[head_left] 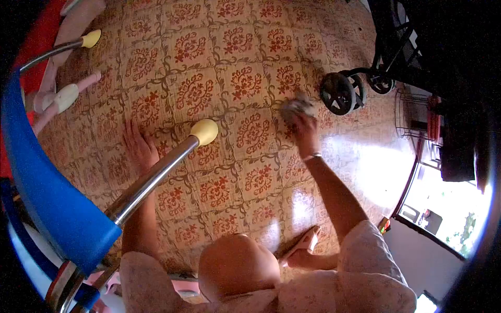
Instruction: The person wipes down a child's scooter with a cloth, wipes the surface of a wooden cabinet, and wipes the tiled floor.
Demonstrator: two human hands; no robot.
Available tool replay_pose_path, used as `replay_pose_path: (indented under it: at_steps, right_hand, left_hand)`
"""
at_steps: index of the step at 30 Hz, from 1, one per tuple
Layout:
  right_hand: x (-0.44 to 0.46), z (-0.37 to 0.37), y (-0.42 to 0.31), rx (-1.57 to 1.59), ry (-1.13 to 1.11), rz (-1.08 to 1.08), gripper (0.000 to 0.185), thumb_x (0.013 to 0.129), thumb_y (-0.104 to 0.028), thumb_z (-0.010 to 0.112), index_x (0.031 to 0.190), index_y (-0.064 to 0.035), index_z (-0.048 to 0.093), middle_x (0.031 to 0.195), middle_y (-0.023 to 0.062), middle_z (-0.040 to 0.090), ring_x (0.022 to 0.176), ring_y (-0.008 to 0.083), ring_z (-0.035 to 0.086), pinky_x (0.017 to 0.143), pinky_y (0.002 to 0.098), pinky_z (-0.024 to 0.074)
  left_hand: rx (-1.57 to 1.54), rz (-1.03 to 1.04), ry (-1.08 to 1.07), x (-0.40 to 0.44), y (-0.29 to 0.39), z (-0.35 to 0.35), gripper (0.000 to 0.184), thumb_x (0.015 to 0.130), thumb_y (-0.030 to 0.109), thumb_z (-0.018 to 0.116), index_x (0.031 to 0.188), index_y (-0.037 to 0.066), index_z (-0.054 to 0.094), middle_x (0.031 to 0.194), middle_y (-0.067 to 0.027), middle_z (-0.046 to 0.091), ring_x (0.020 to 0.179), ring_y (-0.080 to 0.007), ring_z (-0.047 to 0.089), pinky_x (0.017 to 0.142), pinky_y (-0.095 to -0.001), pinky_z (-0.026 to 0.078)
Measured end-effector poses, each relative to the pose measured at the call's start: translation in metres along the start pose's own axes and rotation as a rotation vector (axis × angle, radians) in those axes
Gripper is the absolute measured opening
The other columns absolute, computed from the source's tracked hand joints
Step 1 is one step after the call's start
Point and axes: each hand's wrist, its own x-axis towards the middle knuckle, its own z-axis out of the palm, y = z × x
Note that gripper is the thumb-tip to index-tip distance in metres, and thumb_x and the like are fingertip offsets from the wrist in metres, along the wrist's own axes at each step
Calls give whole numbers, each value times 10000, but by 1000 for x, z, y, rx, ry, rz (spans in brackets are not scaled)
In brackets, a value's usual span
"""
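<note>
My right hand (307, 135) presses a crumpled greyish cloth (297, 108) against the patterned floor (250, 130). The cloth and fingertips are smeared by motion. Flat on the floor at the left lies my left hand (140, 148), its fingers stretched out and holding nothing. Just right of it, a metal leg (159, 180) with a cream rubber tip (204, 132) crosses in front of my left forearm. That leg belongs to a blue piece of furniture (57, 193), perhaps a chair.
A black wheeled frame (391, 65), like a stroller, has its wheel (342, 94) close to my right hand. Another tipped leg (91, 39) and a pink-and-white bar (67, 98) lie at the left. My knee (238, 266) and sandalled foot (308, 242) are below. Light enters through a doorway (443, 208).
</note>
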Motion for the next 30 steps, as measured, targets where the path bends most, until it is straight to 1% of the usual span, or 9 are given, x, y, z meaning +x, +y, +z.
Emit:
replay_pose_path:
  at_steps: [2,11,14,16,17,24,28,29,30]
  right_hand:
    - [-29,29,54,553,107,244,326,833,-22,546,1121,-129,657,1167,63,643,1170,310,535,1031,403,374]
    - [105,-75,-101,729,263,-200,428,832,26,547,1208,-159,632,1280,126,571,1174,286,547,1009,364,453]
    - [123,-39,-158,503,115,-179,469,834,-10,567,1259,-209,593,1336,74,528,1190,269,528,971,351,493]
    - [116,-19,-168,-75,80,-608,452,817,-10,577,1218,-218,605,1338,14,512,1236,235,470,970,388,482]
    - [92,-20,-161,540,-61,-279,393,808,-30,586,1156,-208,623,1275,-20,533,1274,206,404,990,439,438]
    - [-107,21,13,197,-42,-521,206,744,-102,634,940,-166,639,1071,11,579,1098,250,489,894,428,445]
    - [-178,17,115,72,-407,30,47,756,-152,606,739,-122,638,877,101,601,868,326,549,753,437,486]
    - [-190,36,145,21,-382,32,55,765,-127,594,726,-117,632,796,101,601,836,327,555,730,432,487]
    - [-183,-15,126,243,-164,44,42,744,-94,596,712,-97,624,755,91,603,809,323,556,727,415,479]
  left_hand:
    - [-9,13,11,2,5,-4,454,1008,205,416,1434,61,348,1485,-165,329,1395,-333,279,1153,-499,230]
    - [135,0,9,-15,-19,22,488,1007,292,393,1423,40,354,1461,-200,352,1363,-358,331,1134,-537,242]
    - [50,-6,40,-10,-19,23,487,999,289,408,1401,16,379,1435,-217,383,1344,-372,358,1120,-533,258]
    - [22,51,72,-3,-10,10,464,997,263,407,1381,2,404,1413,-216,412,1331,-378,376,1103,-530,280]
    - [29,62,99,-2,-9,9,472,996,278,409,1377,-2,409,1416,-212,413,1332,-377,376,1096,-524,292]
    - [-23,129,336,0,-25,40,390,974,243,462,1274,14,557,1323,-182,530,1287,-359,458,1056,-485,375]
    - [-888,-532,-10,-15,-23,42,399,949,204,549,1315,48,511,1284,-152,552,1214,-316,507,1016,-452,413]
    - [-851,-608,-192,-22,-2,20,412,943,181,572,1327,55,494,1266,-145,562,1184,-307,528,999,-445,429]
    - [40,-382,-515,-26,17,-6,387,955,175,560,1315,53,493,1240,-147,571,1151,-303,547,990,-440,438]
